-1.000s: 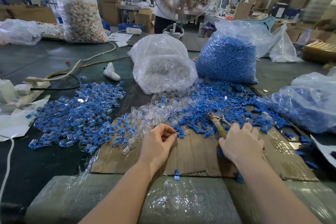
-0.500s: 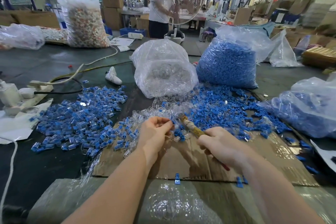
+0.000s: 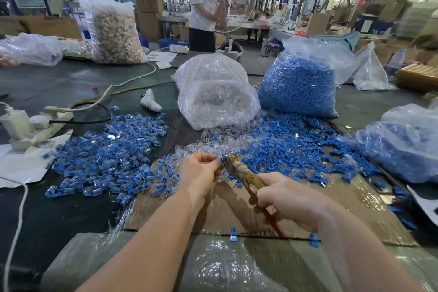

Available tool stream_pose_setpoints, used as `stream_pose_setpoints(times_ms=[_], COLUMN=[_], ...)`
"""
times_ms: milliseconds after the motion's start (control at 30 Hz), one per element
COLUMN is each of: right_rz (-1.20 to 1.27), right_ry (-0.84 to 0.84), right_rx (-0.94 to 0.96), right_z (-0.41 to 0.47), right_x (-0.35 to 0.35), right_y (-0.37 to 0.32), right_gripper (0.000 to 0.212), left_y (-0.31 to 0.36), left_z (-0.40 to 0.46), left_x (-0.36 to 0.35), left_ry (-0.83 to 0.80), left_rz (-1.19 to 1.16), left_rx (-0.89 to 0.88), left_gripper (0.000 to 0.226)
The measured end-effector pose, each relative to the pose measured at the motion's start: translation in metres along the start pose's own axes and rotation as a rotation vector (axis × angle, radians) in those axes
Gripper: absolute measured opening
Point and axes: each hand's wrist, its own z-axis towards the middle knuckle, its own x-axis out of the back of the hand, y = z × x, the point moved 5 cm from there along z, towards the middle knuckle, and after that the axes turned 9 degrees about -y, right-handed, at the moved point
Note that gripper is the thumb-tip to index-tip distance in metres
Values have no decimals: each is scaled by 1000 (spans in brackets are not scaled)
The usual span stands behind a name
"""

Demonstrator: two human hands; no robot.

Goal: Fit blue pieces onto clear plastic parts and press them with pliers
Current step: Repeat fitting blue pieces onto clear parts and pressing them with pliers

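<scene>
**A:** So where's the piece at? Left hand pinches a small blue plastic piece at its fingertips, held up over the flat brown cardboard sheet near the tabletop's near edge.

**B:** Yep, and the right hand is wrapped round the handles of the worn yellow-taped pliers, nose right up against that blue piece (can't tell if there's a clear part under it, too small).

**A:** Behind the hands, the loose pile of clear plastic parts sits mid-tabletop, with the spread of loose blue pieces just to its right.

**B:** And the heap of blue-and-clear assembled parts toward the left edge. Two bags further back: clear bag of clear parts, clear bag of blue pieces, touching side by side.
</scene>
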Motion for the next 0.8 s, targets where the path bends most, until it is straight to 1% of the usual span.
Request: stream_pose_setpoints(times_ms=[233,400,600,700,800], right_rz=[-62,-155,-298,-298,-245], right_ry=[-12,0,89,87,59], right_rx=[-23,4,62,86,84], right_z=[-1,-2,-5,-5,-3], right_x=[2,-2,-6,-8,-8], right_y=[-1,-6,-15,-16,-13], right_gripper=[22,12,26,28,26], left_y=[7,8,9,8,6], left_z=[-7,-8,-8,-9,-10], left_x=[-2,-2,-3,-2,-2], left_ry=[13,30,51,59,69], left_rz=[-9,-7,5,14,-3], left_rx=[2,6,-2,-10,-9], left_gripper=[7,10,13,12,9])
